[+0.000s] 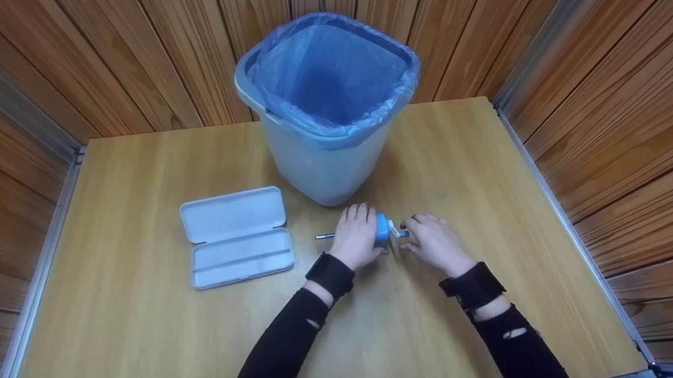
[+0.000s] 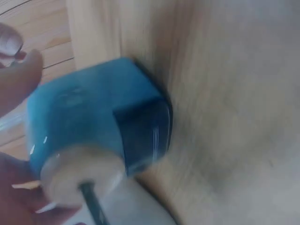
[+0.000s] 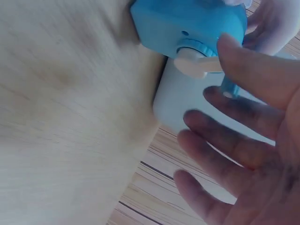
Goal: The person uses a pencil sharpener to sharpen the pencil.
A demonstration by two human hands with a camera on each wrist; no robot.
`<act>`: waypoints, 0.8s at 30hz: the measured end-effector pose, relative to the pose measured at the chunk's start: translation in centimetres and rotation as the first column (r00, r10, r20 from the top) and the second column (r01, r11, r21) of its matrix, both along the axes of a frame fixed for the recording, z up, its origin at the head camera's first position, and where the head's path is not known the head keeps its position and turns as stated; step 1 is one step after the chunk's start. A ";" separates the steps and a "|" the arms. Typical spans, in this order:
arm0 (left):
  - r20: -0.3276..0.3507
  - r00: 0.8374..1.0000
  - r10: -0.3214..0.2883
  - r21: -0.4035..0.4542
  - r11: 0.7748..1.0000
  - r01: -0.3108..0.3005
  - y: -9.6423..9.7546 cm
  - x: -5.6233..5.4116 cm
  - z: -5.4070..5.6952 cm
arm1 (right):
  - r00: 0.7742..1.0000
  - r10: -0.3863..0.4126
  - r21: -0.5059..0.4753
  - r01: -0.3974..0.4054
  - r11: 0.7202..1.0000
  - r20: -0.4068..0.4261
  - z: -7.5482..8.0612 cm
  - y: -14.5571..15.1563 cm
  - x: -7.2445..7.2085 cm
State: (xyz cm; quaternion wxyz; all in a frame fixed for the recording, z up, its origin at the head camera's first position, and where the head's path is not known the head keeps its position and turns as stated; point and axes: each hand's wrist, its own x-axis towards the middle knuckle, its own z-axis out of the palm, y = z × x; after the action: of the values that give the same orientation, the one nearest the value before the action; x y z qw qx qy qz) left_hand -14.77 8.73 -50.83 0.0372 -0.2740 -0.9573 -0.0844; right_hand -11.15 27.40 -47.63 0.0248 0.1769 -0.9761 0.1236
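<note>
A blue crank pencil sharpener [image 1: 382, 228] lies on the table with a dark pencil [image 1: 324, 236] sticking out of its left end. My left hand [image 1: 357, 237] grips the sharpener's body from above. In the left wrist view the pencil [image 2: 93, 202] enters a pale round front on the sharpener [image 2: 84, 103]. On the right side, my right hand [image 1: 435, 242] has its thumb and index finger about the small blue crank handle [image 3: 228, 88], at the end of a white crank arm [image 3: 209, 64]. The other fingers of that hand are spread. The pencil's tip is hidden inside.
An open white pencil case [image 1: 240, 251] lies to the left of my hands, its lid folded back. Behind the sharpener stands a tall bin [image 1: 327, 169] lined with a blue bag [image 1: 330, 47]. Wooden panels [image 1: 624, 142] wall the table [image 1: 132, 334] at the back and sides.
</note>
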 end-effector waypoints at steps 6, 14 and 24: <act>0.001 0.999 0.035 -0.015 0.999 -0.035 1.4 -0.6 -1.0 | 1.000 0.019 -0.055 -0.018 0.998 0.014 -0.8 -0.2 0.1; -0.051 0.998 0.035 0.017 0.999 -0.034 1.2 -0.9 -1.5 | 0.997 0.015 -0.091 -0.008 0.996 0.078 -1.1 -0.2 -0.2; -0.103 0.994 0.029 0.013 1.000 -0.027 1.1 -1.0 -1.9 | 0.999 -0.042 -0.086 0.043 0.995 0.017 -0.4 -0.5 -2.0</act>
State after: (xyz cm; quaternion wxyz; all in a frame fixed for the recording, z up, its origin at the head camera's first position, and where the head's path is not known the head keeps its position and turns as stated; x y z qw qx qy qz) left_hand -15.79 9.86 -52.71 0.0892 -0.2643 -0.9574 -0.0751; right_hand -13.15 26.86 -48.04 0.0277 0.1540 -0.9736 0.1664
